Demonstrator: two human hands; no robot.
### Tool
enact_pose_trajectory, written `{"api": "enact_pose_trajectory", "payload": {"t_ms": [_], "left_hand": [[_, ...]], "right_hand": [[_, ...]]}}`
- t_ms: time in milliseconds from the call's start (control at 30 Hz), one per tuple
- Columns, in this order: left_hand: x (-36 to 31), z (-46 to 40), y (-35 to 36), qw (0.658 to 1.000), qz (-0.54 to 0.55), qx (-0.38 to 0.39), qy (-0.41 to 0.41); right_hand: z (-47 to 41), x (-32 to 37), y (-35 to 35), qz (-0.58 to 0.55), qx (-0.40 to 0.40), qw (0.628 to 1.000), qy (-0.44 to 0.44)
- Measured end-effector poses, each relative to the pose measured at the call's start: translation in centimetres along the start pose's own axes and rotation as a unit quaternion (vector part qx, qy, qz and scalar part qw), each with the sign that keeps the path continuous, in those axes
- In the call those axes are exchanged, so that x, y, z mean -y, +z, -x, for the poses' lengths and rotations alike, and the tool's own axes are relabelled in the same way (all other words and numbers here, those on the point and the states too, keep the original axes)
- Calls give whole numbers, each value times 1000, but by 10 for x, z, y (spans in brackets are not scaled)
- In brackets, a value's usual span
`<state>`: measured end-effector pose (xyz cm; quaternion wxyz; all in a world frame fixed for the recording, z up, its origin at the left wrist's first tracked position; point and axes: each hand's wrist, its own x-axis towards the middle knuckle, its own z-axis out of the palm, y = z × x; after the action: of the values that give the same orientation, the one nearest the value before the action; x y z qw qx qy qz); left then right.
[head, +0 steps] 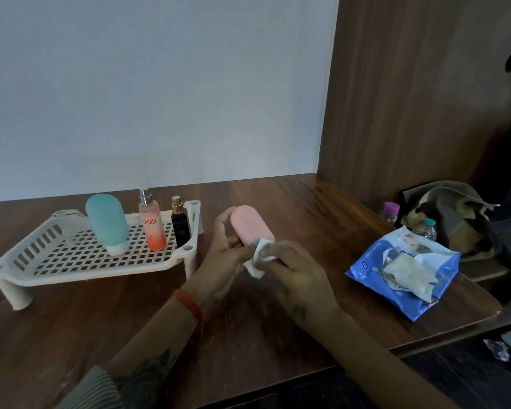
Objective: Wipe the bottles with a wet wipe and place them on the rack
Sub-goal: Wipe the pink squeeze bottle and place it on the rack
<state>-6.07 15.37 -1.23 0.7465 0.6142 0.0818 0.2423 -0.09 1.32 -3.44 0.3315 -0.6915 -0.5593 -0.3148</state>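
Wiping: pink bottle, held tilted above the wooden table, just right of the rack
Left hand: fingers curled round the pink bottle's lower end
Right hand: pinching a crumpled wet wipe against the bottle
Done, by the look of it: teal bottle, Engage spray and small black perfume bottle stand upright on the rack
Left: finish the pink bottle and rack it
Wipes pack: open, lying at the table's right
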Motion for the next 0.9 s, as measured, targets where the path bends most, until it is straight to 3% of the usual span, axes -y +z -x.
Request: {"api": "enact_pose_trajectory", "payload": {"t_ms": [133,200,233,267,333,367,400,433,533,767,833,867,900], "left_hand": [[-4,2,3,999,36,9,15],[-5,3,4,998,44,4,35],[-5,2,5,998,43,-2,47],[-4,2,5,997,38,-7,61],[-3,2,4,996,20,-10,85],[-3,1,3,995,15,-8,93],[-2,1,3,995,12,-4,101],[-2,1,2,994,8,0,109],[0,0,1,990,-27,3,135],[0,-3,-1,977,-116,0,177],[-2,-5,-6,979,-102,-11,176],[-3,-5,-8,979,-105,-17,177],[-3,-6,-9,977,-116,-21,180]], "right_hand": [[-10,10,-10,-151,-58,949,271],[-15,12,-6,-233,-41,869,435],[-18,14,-5,-352,-23,782,514],[-21,17,-4,-494,-22,667,558],[-27,24,-9,-685,-52,440,579],[-29,27,-12,-728,-66,362,579],[-31,29,-18,-750,-76,311,578],[-32,29,-23,-761,-80,282,578],[-30,27,-36,-756,-77,273,590],[-27,26,-36,-676,-33,390,625],[-31,23,-43,-640,-38,457,616],[-33,20,-46,-601,-49,519,606],[-33,15,-48,-527,-54,606,593]]}}
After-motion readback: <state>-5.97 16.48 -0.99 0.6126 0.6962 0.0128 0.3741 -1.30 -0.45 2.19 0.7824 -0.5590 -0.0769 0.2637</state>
